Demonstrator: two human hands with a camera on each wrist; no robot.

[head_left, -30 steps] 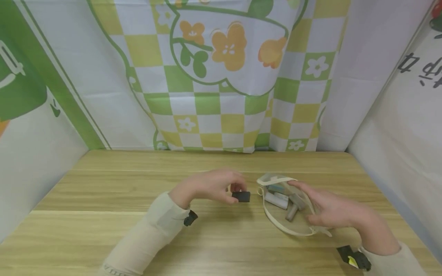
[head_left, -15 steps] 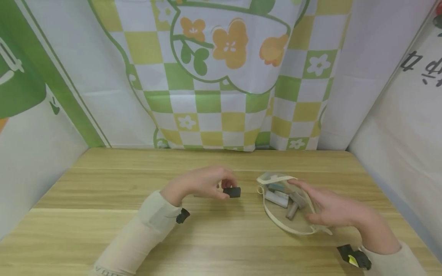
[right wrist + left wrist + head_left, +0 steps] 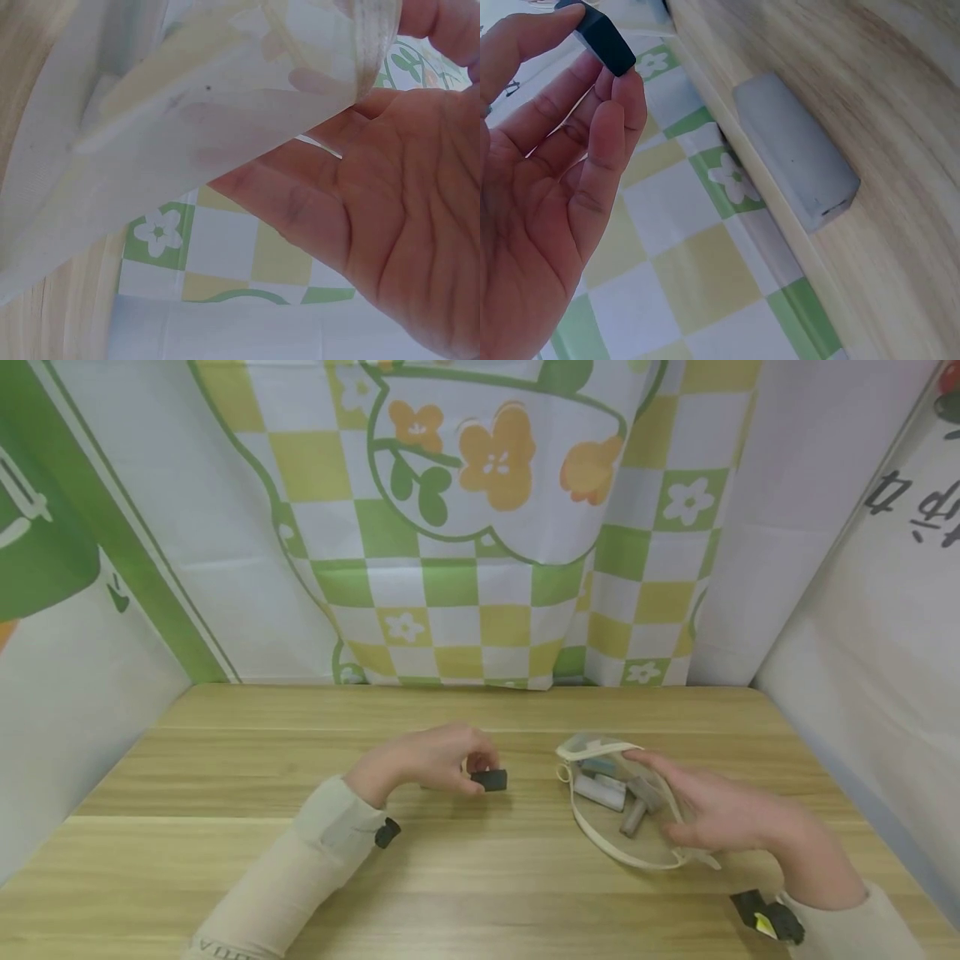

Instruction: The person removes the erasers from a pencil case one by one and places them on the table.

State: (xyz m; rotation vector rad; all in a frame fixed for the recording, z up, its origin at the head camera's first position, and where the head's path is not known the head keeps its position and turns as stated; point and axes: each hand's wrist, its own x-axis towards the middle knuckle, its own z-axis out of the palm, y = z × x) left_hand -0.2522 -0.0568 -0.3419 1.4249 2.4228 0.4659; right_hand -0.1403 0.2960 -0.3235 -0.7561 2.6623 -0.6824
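Thumb and fingertips of my left hand (image 3: 427, 760) pinch a small black rectangular block (image 3: 491, 779), held just above the table, left of the pouch. In the left wrist view, a larger grey block (image 3: 795, 146) with small dark marks at one end lies on the tabletop; the hand mostly hides it in the head view. My right hand (image 3: 738, 814) grips the right side of a translucent zip pouch (image 3: 602, 828), keeping its mouth wide. Inside lie a whitish block (image 3: 598, 791), grey-brown pieces (image 3: 636, 817) and something bluish (image 3: 600, 766).
The wooden table (image 3: 480, 893) reaches back to a checked, flowered curtain (image 3: 480, 585). White cloth walls (image 3: 885, 693) stand at both sides. A ring-shaped zip pull (image 3: 563, 772) hangs at the pouch's left end.
My left hand has moved left, away from the pouch, with the black block still pinched. The right hand and pouch have hardly moved.
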